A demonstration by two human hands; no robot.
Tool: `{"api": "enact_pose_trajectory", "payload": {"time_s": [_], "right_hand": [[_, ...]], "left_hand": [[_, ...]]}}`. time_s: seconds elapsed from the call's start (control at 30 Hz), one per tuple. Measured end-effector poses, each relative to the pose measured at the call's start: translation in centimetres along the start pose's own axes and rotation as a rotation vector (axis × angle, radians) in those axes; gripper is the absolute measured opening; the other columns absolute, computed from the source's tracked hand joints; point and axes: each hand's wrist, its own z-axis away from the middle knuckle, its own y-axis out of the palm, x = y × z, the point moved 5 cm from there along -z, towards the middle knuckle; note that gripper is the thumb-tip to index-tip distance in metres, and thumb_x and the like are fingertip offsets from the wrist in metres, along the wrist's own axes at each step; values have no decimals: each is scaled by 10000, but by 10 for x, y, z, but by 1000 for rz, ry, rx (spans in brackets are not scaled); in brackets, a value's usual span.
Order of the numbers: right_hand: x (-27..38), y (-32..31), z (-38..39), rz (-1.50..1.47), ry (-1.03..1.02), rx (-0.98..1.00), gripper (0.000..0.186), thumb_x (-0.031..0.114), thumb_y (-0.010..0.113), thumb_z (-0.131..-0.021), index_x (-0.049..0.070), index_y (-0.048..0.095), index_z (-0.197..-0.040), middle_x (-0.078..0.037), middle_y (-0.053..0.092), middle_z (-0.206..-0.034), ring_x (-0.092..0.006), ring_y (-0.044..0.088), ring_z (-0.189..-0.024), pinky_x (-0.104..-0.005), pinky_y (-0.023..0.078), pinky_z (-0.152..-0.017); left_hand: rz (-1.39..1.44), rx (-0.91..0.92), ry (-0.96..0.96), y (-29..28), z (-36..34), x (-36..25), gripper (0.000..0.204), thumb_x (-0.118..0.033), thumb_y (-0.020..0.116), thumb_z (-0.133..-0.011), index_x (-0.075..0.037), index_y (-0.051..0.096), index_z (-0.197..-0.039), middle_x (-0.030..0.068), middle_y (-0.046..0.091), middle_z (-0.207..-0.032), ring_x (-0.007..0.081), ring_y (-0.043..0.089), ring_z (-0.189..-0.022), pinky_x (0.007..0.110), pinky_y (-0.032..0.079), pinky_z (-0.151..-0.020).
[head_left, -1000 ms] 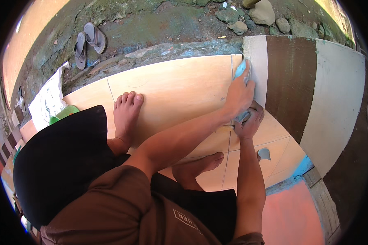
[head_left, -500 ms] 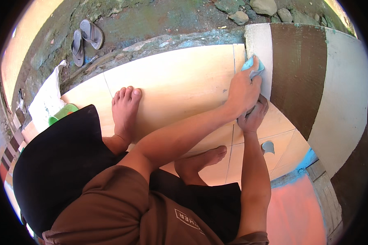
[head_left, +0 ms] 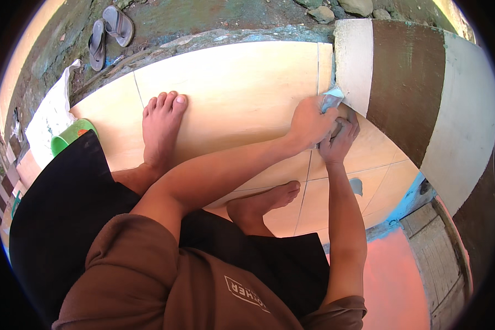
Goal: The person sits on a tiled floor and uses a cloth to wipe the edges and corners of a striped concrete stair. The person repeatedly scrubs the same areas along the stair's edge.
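My left hand (head_left: 309,124) pinches a small bent light-blue piece (head_left: 332,99), grey on its lower side, at the joint where the tiled ledge (head_left: 225,82) meets the striped wall. Whether the piece is plastic or paper I cannot tell. Just beneath, close against the left hand, my right hand (head_left: 338,142) has curled fingers with dark grey smears. What lies in that palm, if anything, is hidden. A second curved bluish-grey piece (head_left: 357,186) lies on the tiles beside my right forearm, partly covered by it.
The wall (head_left: 407,77) with brown and white stripes rises at right. My bare feet (head_left: 162,124) stand on the tiles. At left are a green container (head_left: 74,136) and a white sack (head_left: 52,118). Sandals (head_left: 118,26) and stones (head_left: 356,6) lie on the far ground.
The left hand and its light-blue piece have come down along the joint, nearer to the right hand. The right hand stays low beside it. The whole view has shifted a little.
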Motion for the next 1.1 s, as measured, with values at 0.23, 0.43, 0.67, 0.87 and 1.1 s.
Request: {"api": "enact_pose_trajectory", "payload": {"time_s": [0.23, 0.43, 0.67, 0.87, 1.1], "right_hand": [[8, -42, -8, 94, -73, 243, 447, 73, 617, -821, 23, 506, -1251, -266, 439, -1386, -412, 401, -1315, -512, 369, -1050], [108, -52, -64, -541, -3, 266, 506, 153, 642, -944, -44, 453, -1370, -225, 541, -1334, -246, 565, -1181, -388, 459, -986], [189, 4, -118, -1346, 469, 739, 562, 124, 678, -943, -38, 426, -1419, -143, 547, -1382, -197, 550, -1239, -383, 445, -1059], [233, 13, -138, -1270, 270, 749, 377, 149, 710, -927, 8, 585, -1253, -84, 655, -1192, -158, 639, -1077, -316, 524, -910], [205, -29, -195, 432, -474, 371, 290, 87, 614, -857, 71, 646, -1144, -135, 645, -1079, -365, 622, -1085, -467, 504, -926]], "left_hand": [[217, -47, 182, -82, -7, -49, 204, -178, 575, -893, -1, 671, -862, 9, 638, -755, 83, 566, -648, 287, 478, -590], [346, 16, 254, -119, 14, -47, 214, -188, 521, -905, -41, 597, -769, -20, 562, -727, 72, 490, -678, 270, 407, -640], [337, -126, 439, -159, 47, -56, 250, -211, 513, -905, -20, 594, -765, -7, 571, -708, 78, 493, -660, 294, 431, -615], [-266, -225, 475, -191, 58, -100, 222, -231, 581, -907, -45, 687, -966, 122, 684, -855, 280, 630, -775, 389, 494, -763], [-713, -880, 666, -297, 25, -108, 178, -195, 614, -836, -45, 686, -900, 198, 682, -916, 382, 649, -915, 477, 505, -834]]}}
